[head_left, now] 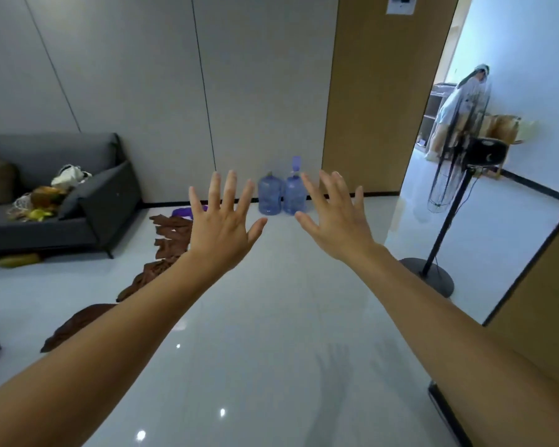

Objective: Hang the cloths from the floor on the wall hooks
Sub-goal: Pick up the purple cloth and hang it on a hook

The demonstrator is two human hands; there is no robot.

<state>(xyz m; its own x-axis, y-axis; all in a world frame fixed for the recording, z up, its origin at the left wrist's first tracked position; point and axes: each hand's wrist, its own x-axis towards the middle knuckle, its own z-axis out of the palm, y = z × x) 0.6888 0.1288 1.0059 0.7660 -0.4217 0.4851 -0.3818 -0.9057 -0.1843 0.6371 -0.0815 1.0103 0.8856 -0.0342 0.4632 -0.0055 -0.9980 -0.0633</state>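
Note:
Both my arms are stretched forward over the glossy floor. My left hand (221, 225) and my right hand (334, 217) are spread wide with straight fingers, backs toward me, holding nothing. Several brown cloths (171, 233) lie in a row on the floor to the left of my left arm, with another brown cloth (78, 324) nearer to me. A purple cloth (183, 211) lies at the far end of the row, near the wall. No wall hooks are in view.
A grey sofa (78, 201) with clutter stands at the left. Two blue water jugs (281, 195) sit against the far wall. A standing fan (455, 175) is at the right by a doorway, where a person (455, 111) stands in the other room.

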